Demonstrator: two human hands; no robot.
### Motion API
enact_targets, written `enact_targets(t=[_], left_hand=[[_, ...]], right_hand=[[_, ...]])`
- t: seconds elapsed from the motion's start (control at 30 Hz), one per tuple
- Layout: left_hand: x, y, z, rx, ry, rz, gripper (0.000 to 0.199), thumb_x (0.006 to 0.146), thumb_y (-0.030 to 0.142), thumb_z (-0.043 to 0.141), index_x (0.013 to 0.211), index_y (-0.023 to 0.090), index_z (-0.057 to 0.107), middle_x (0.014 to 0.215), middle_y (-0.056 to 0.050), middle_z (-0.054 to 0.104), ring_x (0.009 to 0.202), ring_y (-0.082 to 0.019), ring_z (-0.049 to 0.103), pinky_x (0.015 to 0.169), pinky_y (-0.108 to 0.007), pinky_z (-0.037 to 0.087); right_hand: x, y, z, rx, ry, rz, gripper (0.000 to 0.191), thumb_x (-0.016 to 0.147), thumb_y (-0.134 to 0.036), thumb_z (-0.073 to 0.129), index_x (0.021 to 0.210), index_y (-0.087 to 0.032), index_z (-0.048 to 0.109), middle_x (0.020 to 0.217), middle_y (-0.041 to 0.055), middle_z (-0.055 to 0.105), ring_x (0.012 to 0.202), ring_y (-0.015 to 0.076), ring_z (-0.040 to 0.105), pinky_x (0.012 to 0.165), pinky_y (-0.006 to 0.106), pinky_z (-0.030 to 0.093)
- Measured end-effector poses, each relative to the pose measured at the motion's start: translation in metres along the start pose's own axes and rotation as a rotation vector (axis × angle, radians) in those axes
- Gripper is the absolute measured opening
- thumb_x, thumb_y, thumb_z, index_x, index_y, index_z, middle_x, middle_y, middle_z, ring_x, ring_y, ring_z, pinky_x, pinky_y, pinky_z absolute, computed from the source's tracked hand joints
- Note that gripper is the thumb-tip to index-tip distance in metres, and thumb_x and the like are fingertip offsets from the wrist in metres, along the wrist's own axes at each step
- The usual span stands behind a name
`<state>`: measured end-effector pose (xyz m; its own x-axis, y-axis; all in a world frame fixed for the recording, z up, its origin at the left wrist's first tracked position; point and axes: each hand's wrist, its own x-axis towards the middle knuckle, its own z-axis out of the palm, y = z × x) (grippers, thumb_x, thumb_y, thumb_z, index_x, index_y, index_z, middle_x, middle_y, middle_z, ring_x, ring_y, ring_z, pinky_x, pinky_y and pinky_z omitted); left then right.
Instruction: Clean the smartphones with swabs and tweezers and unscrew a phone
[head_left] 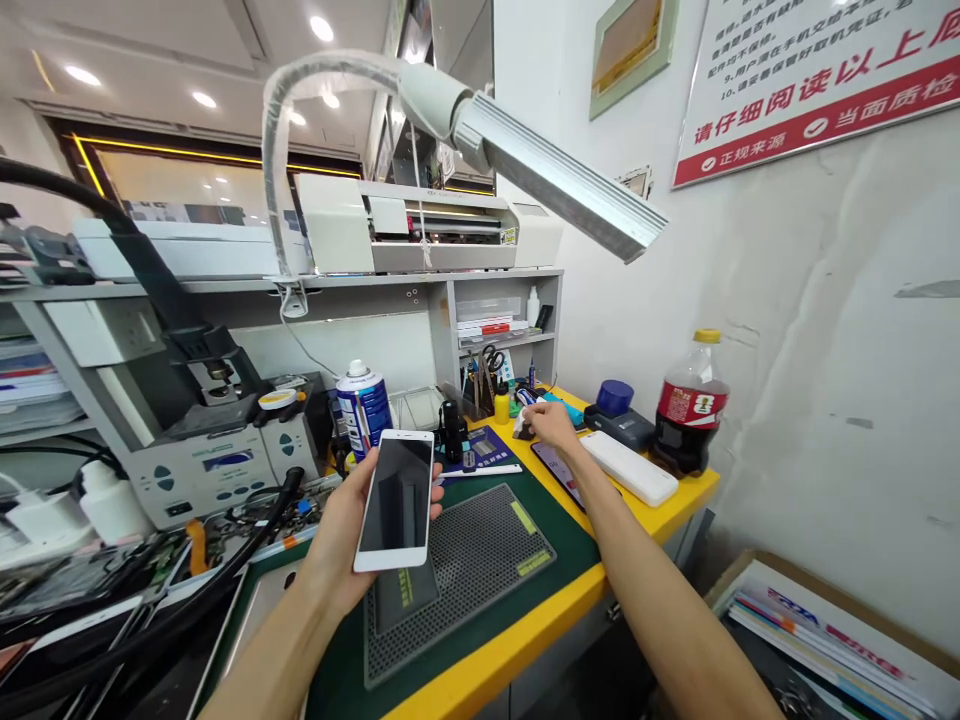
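Note:
A white smartphone with a dark screen rests in my left hand, its fingers wrapped round the phone's edges above a grey perforated mat. My right hand reaches to the back of the yellow bench, fingers closed beside a small crumpled white thing whose kind I cannot make out. Under the right wrist lies another phone, partly covered by the forearm. A yellow bottle stands just left of the right hand. A thin white stick lies behind the mat.
At the right are a white oblong case and a cola bottle. A blue-and-white spray can stands behind my left hand. Cables and circuit parts crowd the left, near a grey control unit. A lamp hangs overhead.

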<state>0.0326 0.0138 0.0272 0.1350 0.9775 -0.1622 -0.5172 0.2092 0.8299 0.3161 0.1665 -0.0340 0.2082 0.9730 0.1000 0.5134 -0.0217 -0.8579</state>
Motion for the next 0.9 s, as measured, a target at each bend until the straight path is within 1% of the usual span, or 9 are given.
enact_targets(t=[0.17,0.3,0.4,0.5,0.63,0.7,0.77,0.83,0.9], left_hand=[[0.006,-0.006,-0.014,-0.047,-0.044,-0.012,0.047,0.097,0.04,0.047,0.121,0.004,0.064,0.11,-0.021,0.072,0.074,-0.026,0.074,0.066,-0.039,0.064],[0.003,-0.005,-0.012,-0.048,-0.072,-0.032,0.047,0.096,0.041,0.047,0.12,0.005,0.064,0.111,-0.021,0.072,0.072,-0.024,0.074,0.066,-0.037,0.063],[-0.005,-0.002,-0.005,-0.03,-0.039,-0.048,0.048,0.096,0.042,0.047,0.119,0.004,0.065,0.111,-0.022,0.072,0.07,-0.026,0.074,0.064,-0.039,0.063],[-0.01,0.0,0.0,-0.029,0.0,-0.037,0.048,0.096,0.041,0.048,0.121,0.004,0.064,0.107,-0.022,0.073,0.069,-0.027,0.074,0.062,-0.04,0.063],[-0.005,-0.002,-0.004,-0.037,-0.008,-0.021,0.048,0.095,0.042,0.049,0.123,0.006,0.064,0.111,-0.022,0.072,0.077,-0.03,0.075,0.067,-0.043,0.064],[-0.001,-0.004,-0.009,-0.052,-0.065,-0.017,0.048,0.095,0.043,0.05,0.126,0.008,0.063,0.119,-0.021,0.069,0.089,-0.033,0.074,0.077,-0.048,0.062],[0.001,-0.005,-0.013,-0.081,-0.146,-0.009,0.048,0.096,0.043,0.049,0.13,0.012,0.061,0.128,-0.02,0.065,0.103,-0.036,0.07,0.088,-0.054,0.058],[0.002,-0.006,-0.016,-0.113,-0.212,-0.004,0.048,0.096,0.043,0.047,0.133,0.014,0.059,0.134,-0.019,0.061,0.11,-0.039,0.066,0.095,-0.06,0.052],[0.003,-0.006,-0.017,-0.133,-0.246,-0.001,0.049,0.097,0.043,0.046,0.134,0.014,0.058,0.136,-0.018,0.06,0.11,-0.039,0.066,0.097,-0.063,0.048]], right_hand=[[0.003,-0.003,-0.003,-0.072,0.008,0.046,0.032,0.095,-0.033,0.06,0.122,-0.016,0.059,0.123,0.0089,0.061,0.103,0.0226,0.063,0.085,0.041,0.056],[0.009,-0.012,-0.006,-0.133,0.026,0.032,0.032,0.095,-0.034,0.06,0.121,-0.016,0.059,0.123,0.0084,0.061,0.103,0.0236,0.063,0.086,0.042,0.055],[0.012,-0.018,-0.01,-0.156,0.101,-0.005,0.032,0.095,-0.033,0.061,0.122,-0.016,0.059,0.123,0.0092,0.06,0.105,0.0234,0.063,0.087,0.042,0.055],[0.011,-0.022,-0.016,-0.132,0.214,-0.058,0.031,0.096,-0.033,0.06,0.123,-0.017,0.058,0.125,0.0096,0.06,0.106,0.0229,0.062,0.089,0.043,0.054],[0.004,-0.037,-0.021,-0.018,0.323,-0.112,0.029,0.097,-0.036,0.057,0.118,-0.017,0.06,0.119,0.0086,0.062,0.101,0.0209,0.063,0.087,0.041,0.054],[-0.004,-0.052,-0.018,0.072,0.3,-0.148,0.034,0.098,-0.044,0.052,0.104,-0.014,0.065,0.102,0.0059,0.067,0.088,0.0192,0.065,0.076,0.034,0.055],[-0.015,-0.072,-0.008,0.182,0.213,-0.193,0.053,0.099,-0.054,0.04,0.088,-0.011,0.069,0.081,0.008,0.069,0.071,0.0181,0.064,0.06,0.027,0.051],[-0.031,-0.092,0.007,0.296,0.06,-0.261,0.059,0.096,-0.06,0.04,0.087,-0.012,0.072,0.075,0.0087,0.069,0.061,0.0158,0.061,0.049,0.024,0.044],[-0.051,-0.109,0.023,0.396,-0.104,-0.335,0.059,0.092,-0.063,0.045,0.09,-0.012,0.074,0.079,0.0098,0.07,0.063,0.0154,0.062,0.047,0.022,0.043]])
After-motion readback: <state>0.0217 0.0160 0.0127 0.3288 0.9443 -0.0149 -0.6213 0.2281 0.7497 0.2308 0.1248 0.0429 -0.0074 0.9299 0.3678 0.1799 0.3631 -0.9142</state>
